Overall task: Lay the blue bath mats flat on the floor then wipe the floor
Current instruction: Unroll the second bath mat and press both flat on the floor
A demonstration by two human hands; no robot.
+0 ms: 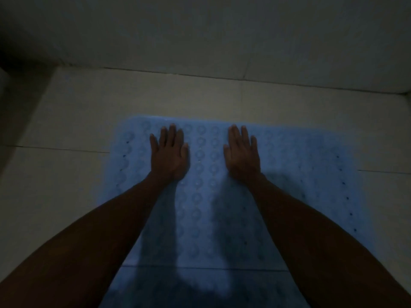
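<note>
Both bare forearms reach away from the camera; the left hand (169, 152) and right hand (242, 151) lie palm-down, fingers straight, pressing the blue bath mat (204, 165) and gripping nothing. Its dimpled sheet lies flat on the pale tiled floor (73, 121), its far edge near the wall (200, 30).

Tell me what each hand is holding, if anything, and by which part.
Nothing is held. The left hand and the right hand both lie flat, fingers straight, palms down on the far half of the blue bath mat.
</note>
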